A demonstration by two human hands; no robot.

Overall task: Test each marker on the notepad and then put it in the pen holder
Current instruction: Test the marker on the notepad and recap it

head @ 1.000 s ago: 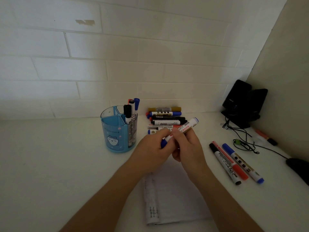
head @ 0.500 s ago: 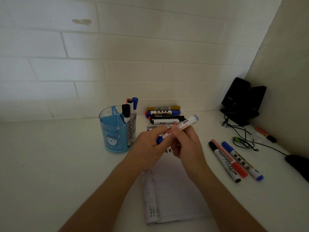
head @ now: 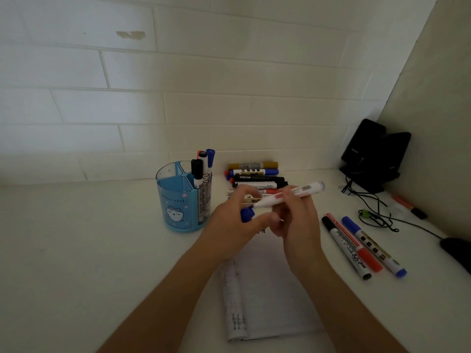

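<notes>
My right hand (head: 299,225) grips a white marker (head: 295,194) with a blue end, held level above the desk. My left hand (head: 233,222) pinches its blue cap (head: 246,215), which sits just below and apart from the marker's front end. Under both hands lies the white notepad (head: 270,291), with some marks at its top edge. The blue pen holder (head: 175,202) stands to the left with three markers (head: 202,169) upright in it. Behind my hands lies a pile of several markers (head: 254,174); three more markers (head: 356,247) lie to the right.
A tiled wall runs behind the desk and a side panel closes the right. Black speakers (head: 374,154) stand in the back right corner with cables (head: 377,217) trailing forward. An orange highlighter (head: 410,207) and a black mouse (head: 458,250) lie at the right.
The blue cap has come off the marker's front end and now sits in my left fingers below it. The marker has tipped closer to level. Both hands stayed in place.
</notes>
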